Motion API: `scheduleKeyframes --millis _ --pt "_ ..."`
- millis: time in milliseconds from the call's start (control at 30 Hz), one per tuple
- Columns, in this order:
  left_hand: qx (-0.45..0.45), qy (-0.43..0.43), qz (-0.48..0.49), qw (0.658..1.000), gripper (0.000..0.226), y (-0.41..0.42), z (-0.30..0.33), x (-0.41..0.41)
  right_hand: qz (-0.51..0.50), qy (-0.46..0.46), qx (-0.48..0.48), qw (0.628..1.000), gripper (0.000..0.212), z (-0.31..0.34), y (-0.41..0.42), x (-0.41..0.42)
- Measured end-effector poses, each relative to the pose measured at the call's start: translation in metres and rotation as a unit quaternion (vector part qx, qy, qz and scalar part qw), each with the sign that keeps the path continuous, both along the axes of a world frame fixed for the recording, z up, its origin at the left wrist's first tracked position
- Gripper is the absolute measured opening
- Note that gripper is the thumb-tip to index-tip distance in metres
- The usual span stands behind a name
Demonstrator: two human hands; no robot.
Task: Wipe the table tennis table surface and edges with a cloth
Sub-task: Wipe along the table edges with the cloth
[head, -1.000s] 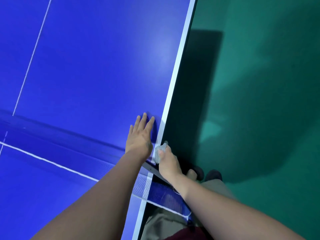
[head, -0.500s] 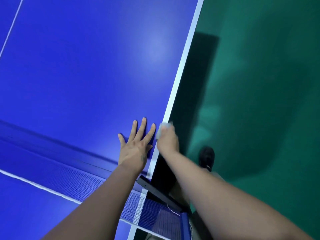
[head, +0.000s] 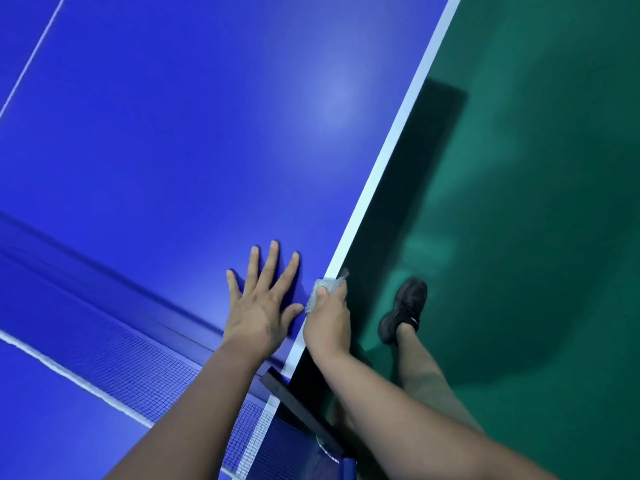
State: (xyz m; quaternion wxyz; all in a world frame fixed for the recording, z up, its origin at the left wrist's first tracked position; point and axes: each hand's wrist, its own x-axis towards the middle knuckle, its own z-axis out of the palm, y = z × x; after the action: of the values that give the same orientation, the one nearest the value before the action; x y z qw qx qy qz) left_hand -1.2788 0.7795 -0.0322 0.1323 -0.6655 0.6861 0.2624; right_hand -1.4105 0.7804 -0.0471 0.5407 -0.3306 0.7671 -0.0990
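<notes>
The blue table tennis table [head: 173,140] fills the left of the view, and its white side edge [head: 391,147] runs diagonally from top right down to the net. My left hand [head: 259,303] lies flat on the blue surface with fingers spread, just inside that edge. My right hand [head: 327,323] grips a small grey cloth [head: 323,287] and holds it against the table's side edge, right beside my left hand. Most of the cloth is hidden inside my fist.
The net [head: 138,372] with its white top band crosses the lower left. Its black post bracket [head: 298,400] sticks out past the edge under my right forearm. Green floor [head: 536,202] lies to the right, where my leg and black shoe [head: 403,310] stand.
My right hand has slid the cloth along the side edge away from the net post. My left hand has shifted forward on the surface and spread its fingers. My foot has stepped forward.
</notes>
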Motion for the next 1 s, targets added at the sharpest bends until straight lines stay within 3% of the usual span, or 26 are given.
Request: scheduleKeyframes --millis 100,233,400,533,733,1000 --pt "-0.084 0.067 0.0 0.994 0.068 -0.019 -0.005 -0.006 -0.001 0.008 0.009 1.0 0.056 -0.003 -0.012 -0.002" --pt "-0.151 0.087 0.014 0.985 0.061 -0.074 -0.011 -0.021 0.011 0.007 0.013 1.0 0.049 0.0 -0.042 -0.019" --pt "-0.175 0.083 0.077 0.978 0.06 -0.144 -0.019 -0.035 -0.026 0.025 -0.019 0.999 0.051 -0.005 -0.116 -0.044" --pt "-0.183 0.1 0.093 0.973 0.057 -0.182 -0.021 -0.048 -0.01 0.027 -0.032 0.999 0.055 -0.006 -0.112 -0.044" --pt "-0.19 0.07 0.051 0.978 0.058 -0.22 -0.025 -0.075 0.037 -0.022 -0.031 0.999 0.063 0.01 -0.052 -0.036" --pt "-0.211 0.065 0.004 0.975 0.058 -0.275 -0.027 -0.1 0.0 -0.017 -0.016 1.0 0.063 0.003 -0.086 -0.035"
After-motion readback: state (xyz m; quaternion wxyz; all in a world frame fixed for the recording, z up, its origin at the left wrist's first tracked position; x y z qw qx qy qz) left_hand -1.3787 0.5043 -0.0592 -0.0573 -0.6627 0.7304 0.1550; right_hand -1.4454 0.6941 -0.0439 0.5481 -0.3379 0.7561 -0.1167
